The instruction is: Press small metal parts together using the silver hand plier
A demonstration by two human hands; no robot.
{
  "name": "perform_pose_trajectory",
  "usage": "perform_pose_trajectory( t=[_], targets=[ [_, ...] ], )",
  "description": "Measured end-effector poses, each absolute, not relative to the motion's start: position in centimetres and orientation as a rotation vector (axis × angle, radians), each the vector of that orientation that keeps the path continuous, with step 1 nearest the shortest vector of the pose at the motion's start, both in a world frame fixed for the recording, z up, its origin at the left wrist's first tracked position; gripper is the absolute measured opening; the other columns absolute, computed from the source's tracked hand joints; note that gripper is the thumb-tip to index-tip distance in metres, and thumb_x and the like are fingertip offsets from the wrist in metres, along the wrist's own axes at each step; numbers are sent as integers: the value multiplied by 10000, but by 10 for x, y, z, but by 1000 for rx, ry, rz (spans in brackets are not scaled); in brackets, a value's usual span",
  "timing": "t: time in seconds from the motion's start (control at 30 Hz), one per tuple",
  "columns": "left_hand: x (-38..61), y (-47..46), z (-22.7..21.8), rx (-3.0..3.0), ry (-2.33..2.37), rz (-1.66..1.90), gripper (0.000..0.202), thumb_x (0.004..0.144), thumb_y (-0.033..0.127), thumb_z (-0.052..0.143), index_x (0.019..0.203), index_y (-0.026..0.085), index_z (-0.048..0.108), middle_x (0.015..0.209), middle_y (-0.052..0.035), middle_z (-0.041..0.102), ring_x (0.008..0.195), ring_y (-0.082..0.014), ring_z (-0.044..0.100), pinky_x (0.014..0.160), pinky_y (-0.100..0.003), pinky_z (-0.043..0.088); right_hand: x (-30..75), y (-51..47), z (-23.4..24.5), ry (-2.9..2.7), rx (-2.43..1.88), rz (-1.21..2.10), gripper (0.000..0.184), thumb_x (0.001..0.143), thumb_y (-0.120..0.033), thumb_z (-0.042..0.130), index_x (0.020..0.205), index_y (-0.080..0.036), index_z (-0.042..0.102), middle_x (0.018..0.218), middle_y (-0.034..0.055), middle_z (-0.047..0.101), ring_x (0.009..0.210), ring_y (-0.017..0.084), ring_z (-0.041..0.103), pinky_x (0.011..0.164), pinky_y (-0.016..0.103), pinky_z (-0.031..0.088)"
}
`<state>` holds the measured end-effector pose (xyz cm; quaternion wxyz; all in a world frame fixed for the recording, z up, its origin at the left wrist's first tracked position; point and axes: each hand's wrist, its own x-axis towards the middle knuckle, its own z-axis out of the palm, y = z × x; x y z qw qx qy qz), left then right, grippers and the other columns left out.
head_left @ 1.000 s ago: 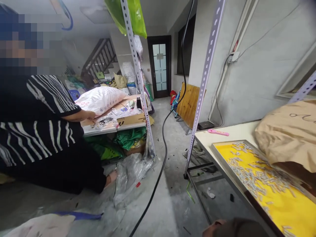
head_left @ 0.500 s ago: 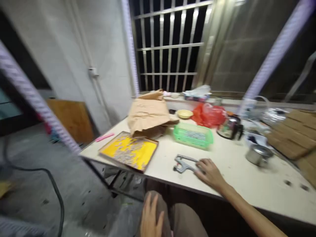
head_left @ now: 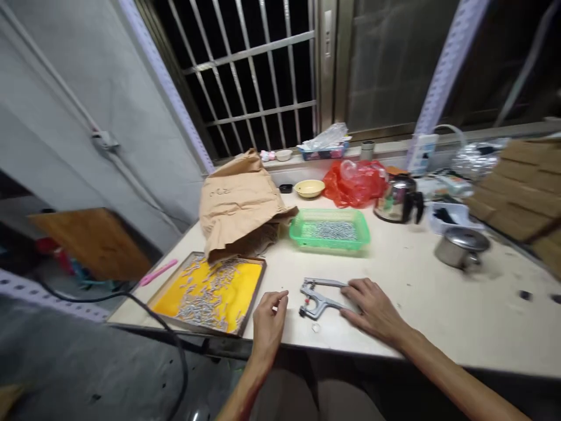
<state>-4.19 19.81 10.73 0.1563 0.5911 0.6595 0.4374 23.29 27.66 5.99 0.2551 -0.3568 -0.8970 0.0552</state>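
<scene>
Centrally, on cream tabletop (head_left: 416, 292), snap-fastener pliers (head_left: 323, 302) lie flat, handle ends grasped by our right hand (head_left: 374, 310), probably angled for easy squeezing. Our left hand (head_left: 268, 328) curls nearby; whether pinching anything, we cannot tell. Yellow-lined tray (head_left: 248, 280), green plastic basket (head_left: 328, 243): both contain small metal pieces (head_left: 204, 307).

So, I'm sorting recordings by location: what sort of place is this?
Probably a small workshop: a metal hand tool, a tray of small metal pieces and a green basket share one table.
</scene>
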Motion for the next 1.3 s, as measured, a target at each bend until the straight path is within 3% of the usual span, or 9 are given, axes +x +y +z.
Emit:
perform_pose_trajectory(
  t=[0.17, 0.3, 0.5, 0.73, 0.9, 1.13, 1.3],
  targets=[
    [-119, 200, 122, 1725, 2362, 1157, 212, 879, 257, 478, 919, 180, 672, 913, -41, 620, 838, -183, 581, 708, -275, 479, 237, 284, 40, -2450, -889, 134, 344, 915, -452, 496, 1130, -191, 565, 1146, 123, 465, 1019, 310, 438, 847, 449, 390],
    [-166, 210, 125, 1930, 2627, 741, 162, 874, 148, 512, 936, 181, 657, 922, -44, 593, 888, -203, 549, 786, -302, 458, 235, 285, 35, -2439, -890, 112, 357, 915, -474, 480, 1100, -187, 588, 1132, 126, 477, 1011, 318, 450, 838, 458, 397],
    [-186, 247, 126, 2262, 2475, 0, 242, 895, 108, 485, 1063, 210, 626, 993, -78, 536, 954, -238, 480, 730, -292, 437, 232, 283, 43, -2433, -944, 125, 351, 918, -459, 476, 1100, -183, 594, 1141, 132, 472, 1013, 320, 447, 839, 459, 393],
    [-205, 280, 128, 2442, 2213, -357, 224, 928, 189, 431, 844, 162, 637, 894, -87, 540, 938, -265, 469, 664, -311, 420, 227, 281, 65, -2459, -1073, 224, 333, 872, -397, 577, 1106, -161, 581, 1145, 128, 458, 1016, 306, 427, 866, 441, 376],
    [-211, 281, 128, 2529, 2172, -281, 262, 903, 221, 378, 791, 155, 606, 893, -101, 551, 917, -271, 485, 700, -337, 428, 227, 281, 73, -2450, -1090, 269, 344, 838, -354, 660, 1108, -157, 580, 1147, 124, 466, 1052, 302, 415, 899, 437, 355],
    [-162, 253, 137, 2280, 2124, 459, 381, 856, 453, 353, 820, 177, 614, 859, -72, 602, 825, -240, 550, 758, -339, 445, 231, 282, 83, -2492, -1078, 314, 209, 887, -280, 641, 1087, -231, 606, 1288, 92, 407, 1183, 288, 354, 977, 456, 309],
    [-93, 224, 129, 1667, 1838, 637, 404, 774, 550, 467, 848, 184, 620, 760, -18, 618, 675, -184, 567, 602, -250, 454, 240, 285, 87, -2583, -1122, 307, 111, 927, -215, 571, 1028, -228, 616, 1408, 69, 292, 1314, 286, 173, 1047, 510, 203]
  ],
)
